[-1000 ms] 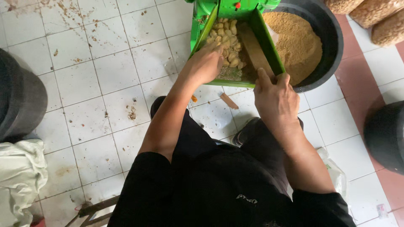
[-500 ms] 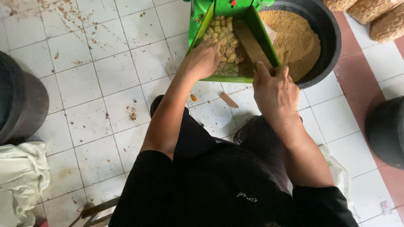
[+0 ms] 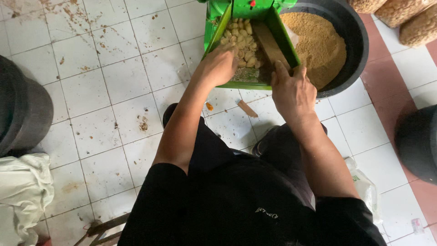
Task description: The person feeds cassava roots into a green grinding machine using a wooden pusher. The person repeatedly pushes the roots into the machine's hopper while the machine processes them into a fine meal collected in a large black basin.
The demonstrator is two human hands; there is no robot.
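A white tiled floor (image 3: 91,91), speckled with crumbs, fills the view. At one o'clock sits a round black plastic basin (image 3: 353,32) holding a heap of tan ground meal (image 3: 318,43). Touching the basin's left side, at twelve o'clock, is a green metal hopper tray (image 3: 236,9) filled with pale lumpy pieces (image 3: 243,43). A flat brown wooden stick (image 3: 271,43) lies slanted in the tray's right half. The left hand (image 3: 218,66) rests over the tray's near-left edge, fingers curled down into the pale pieces; whether they grip any cannot be told. The right hand (image 3: 293,91) sits at the tray's near-right corner, fingers closed around the lower end of the wooden stick. A small wood sliver (image 3: 247,109) lies on the floor between the forearms.
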